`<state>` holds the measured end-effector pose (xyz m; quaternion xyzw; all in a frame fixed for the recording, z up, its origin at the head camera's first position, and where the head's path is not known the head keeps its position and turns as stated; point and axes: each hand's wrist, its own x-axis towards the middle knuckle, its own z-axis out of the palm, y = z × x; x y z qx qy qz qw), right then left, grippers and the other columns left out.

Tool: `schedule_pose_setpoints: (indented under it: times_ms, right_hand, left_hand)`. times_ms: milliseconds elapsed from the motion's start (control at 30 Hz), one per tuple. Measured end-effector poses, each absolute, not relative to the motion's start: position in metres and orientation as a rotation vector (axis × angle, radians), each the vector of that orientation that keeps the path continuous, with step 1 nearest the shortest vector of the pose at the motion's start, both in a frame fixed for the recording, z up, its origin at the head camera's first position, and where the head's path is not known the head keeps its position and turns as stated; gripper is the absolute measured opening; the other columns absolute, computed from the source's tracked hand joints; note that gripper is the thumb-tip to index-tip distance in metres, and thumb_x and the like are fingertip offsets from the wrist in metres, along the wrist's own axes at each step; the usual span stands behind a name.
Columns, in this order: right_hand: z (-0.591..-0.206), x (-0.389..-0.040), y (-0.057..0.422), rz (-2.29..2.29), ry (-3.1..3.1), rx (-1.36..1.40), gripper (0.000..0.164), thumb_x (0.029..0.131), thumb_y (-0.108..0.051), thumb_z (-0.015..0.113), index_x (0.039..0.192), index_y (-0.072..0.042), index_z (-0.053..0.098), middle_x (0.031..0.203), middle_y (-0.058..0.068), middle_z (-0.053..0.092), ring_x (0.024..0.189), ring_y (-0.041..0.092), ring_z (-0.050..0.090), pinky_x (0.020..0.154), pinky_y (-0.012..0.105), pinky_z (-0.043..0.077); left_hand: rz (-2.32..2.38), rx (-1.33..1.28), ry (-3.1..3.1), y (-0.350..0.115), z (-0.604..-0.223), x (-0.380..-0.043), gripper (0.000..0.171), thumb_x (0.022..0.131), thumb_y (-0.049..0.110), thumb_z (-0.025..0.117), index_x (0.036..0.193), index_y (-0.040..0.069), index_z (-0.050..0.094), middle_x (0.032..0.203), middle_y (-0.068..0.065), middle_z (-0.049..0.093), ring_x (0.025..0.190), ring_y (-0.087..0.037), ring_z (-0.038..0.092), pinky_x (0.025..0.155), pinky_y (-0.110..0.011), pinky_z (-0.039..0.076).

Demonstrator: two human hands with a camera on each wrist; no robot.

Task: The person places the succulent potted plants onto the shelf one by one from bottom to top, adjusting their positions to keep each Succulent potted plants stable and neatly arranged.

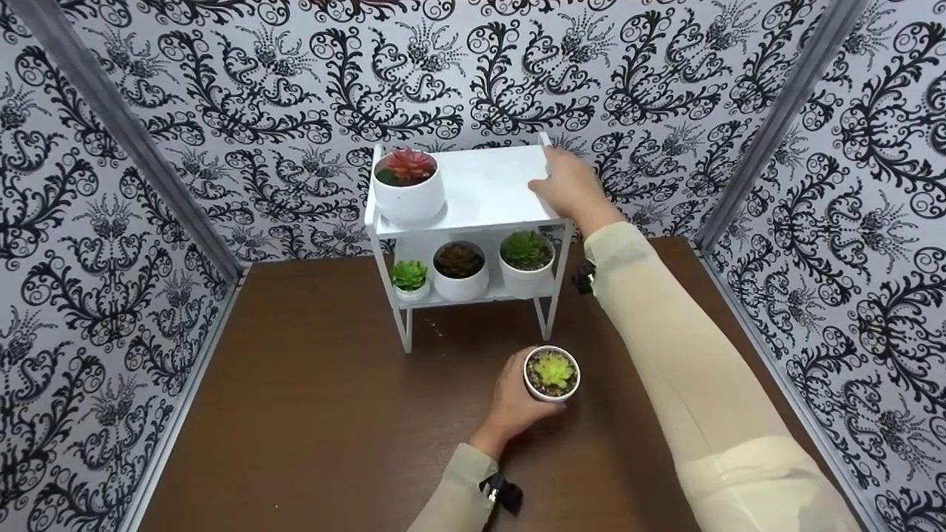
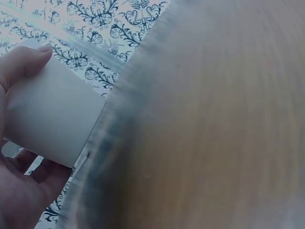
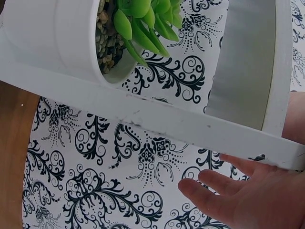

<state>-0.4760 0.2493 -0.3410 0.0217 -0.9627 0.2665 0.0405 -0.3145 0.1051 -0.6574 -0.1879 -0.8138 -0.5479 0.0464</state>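
My left hand (image 1: pixel 517 399) holds a small white pot (image 2: pixel 52 109) around its side, thumb on one side and fingers on the other. A yellow-green succulent (image 1: pixel 552 369) sits in its dark gravel. This pot is over the brown table, in front of a white two-tier shelf (image 1: pixel 488 181). My right hand (image 1: pixel 573 185) grips the shelf's upper right side, its thumb over the top board. In the right wrist view, the other fingers (image 3: pixel 214 193) reach past the white frame. A potted green succulent (image 3: pixel 143 19) stands close by on the lower tier.
On the top tier, at left, stands a white pot with a red succulent (image 1: pixel 408 188). The lower tier carries a small green succulent (image 1: pixel 410 277), a brown one (image 1: pixel 460 270) and a larger green one (image 1: pixel 526 258). Patterned walls (image 1: pixel 295 111) enclose the brown table (image 1: pixel 318 414).
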Motion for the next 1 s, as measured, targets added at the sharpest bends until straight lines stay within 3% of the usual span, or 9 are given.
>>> schedule_pose_setpoints:
  times_ms: [267, 1000]
  right_hand:
    - [-0.340, -0.477, 0.249, 0.855, -2.952, 0.056, 0.076, 0.105, -0.029, 0.063, 0.169, -0.010, 0.027, 0.175, 0.016, 0.030, 0.160, 0.038, 0.032, 0.133, 0.051, 0.022]
    - [-0.340, -0.477, 0.248, 0.860, -2.965, 0.055, 0.078, 0.106, -0.029, 0.062, 0.169, -0.007, 0.022, 0.175, 0.017, 0.029, 0.160, 0.039, 0.032, 0.132, 0.051, 0.025]
  left_hand:
    - [-1.661, -0.628, -2.435, 0.100, -0.639, -0.316, 0.101, 0.056, 0.029, 0.100, 0.146, 0.016, 0.057, 0.135, -0.003, 0.066, 0.123, -0.017, 0.063, 0.111, -0.038, 0.052]
    - [-1.653, -0.546, -2.399, 0.075, -0.584, -0.302, 0.101, 0.057, 0.031, 0.099, 0.148, 0.017, 0.055, 0.138, -0.001, 0.065, 0.125, -0.019, 0.063, 0.109, -0.042, 0.052]
